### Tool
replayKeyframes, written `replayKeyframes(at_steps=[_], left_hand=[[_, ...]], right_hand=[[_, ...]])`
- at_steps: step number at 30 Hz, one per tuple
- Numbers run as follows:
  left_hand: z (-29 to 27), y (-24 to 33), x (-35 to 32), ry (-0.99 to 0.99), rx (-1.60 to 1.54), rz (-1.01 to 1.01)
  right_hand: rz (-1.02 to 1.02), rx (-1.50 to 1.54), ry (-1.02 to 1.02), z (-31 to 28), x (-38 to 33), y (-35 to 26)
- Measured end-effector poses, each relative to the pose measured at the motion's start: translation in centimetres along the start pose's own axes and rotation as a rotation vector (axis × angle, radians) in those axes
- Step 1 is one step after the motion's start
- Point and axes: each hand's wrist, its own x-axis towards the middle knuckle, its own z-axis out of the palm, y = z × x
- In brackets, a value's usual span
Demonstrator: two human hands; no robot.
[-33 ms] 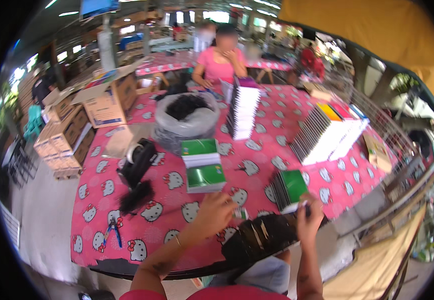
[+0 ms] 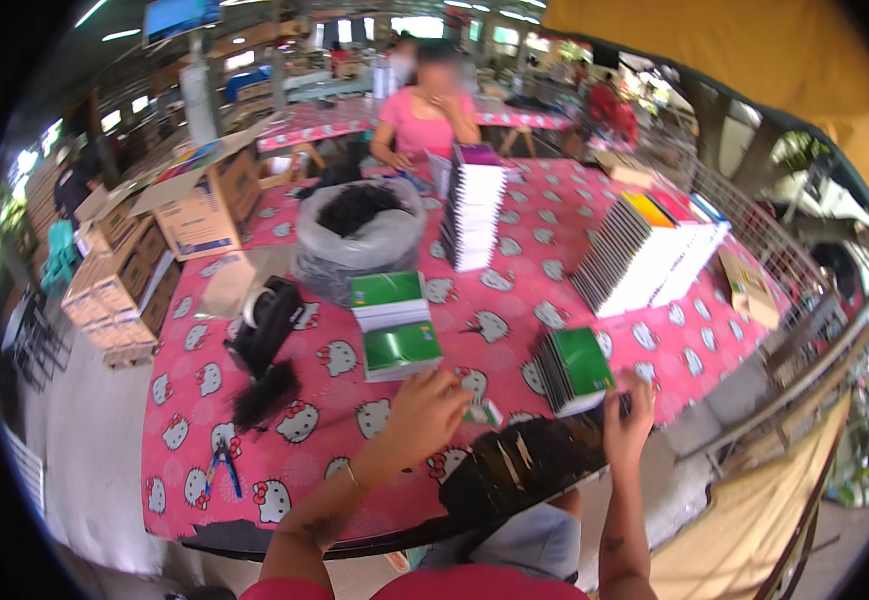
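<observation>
My left hand (image 2: 422,412) hovers just in front of a pair of green-covered notebook stacks (image 2: 401,345), fingers loosely bent and apart. Beside its fingertips lies a small green-and-white piece (image 2: 484,412), too small to name. My right hand (image 2: 630,415) is closed, with a small dark thing showing between thumb and fingers; its kind is unclear. That hand is at the near right corner of a spiral-bound, green-covered notebook stack (image 2: 579,365); whether it touches the stack cannot be made out.
A plastic-lined tub of black bindings (image 2: 359,225), a tape dispenser (image 2: 264,325), black bristly strands (image 2: 266,395) and blue-handled pliers (image 2: 221,470) are on the left. Taller notebook stacks (image 2: 474,215) (image 2: 644,260) stand farther back. A person in pink (image 2: 424,125) sits opposite. Cartons (image 2: 199,205) are left.
The view has shifted slightly. My right hand has moved a little down and right relative to the green notebook stack. My left hand stays near the small green-and-white piece.
</observation>
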Motion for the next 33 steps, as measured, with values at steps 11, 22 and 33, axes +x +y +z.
replayKeyframes(at_steps=[11,22,33], left_hand=[[7.8,6.6,16.4,0.248,-0.724,-0.04],[10.6,6.7,21.3,0.038,-0.709,0.02],[16.3,0.3,16.2,0.23,-0.348,-0.071]], right_hand=[[-0.101,-0.021,-0.05,-1.9,1.8,1.8],[0.347,1.09,0.114,-1.9,2.2,1.5],[-0.184,-0.205,0.033,4.2,-0.4,1.1]])
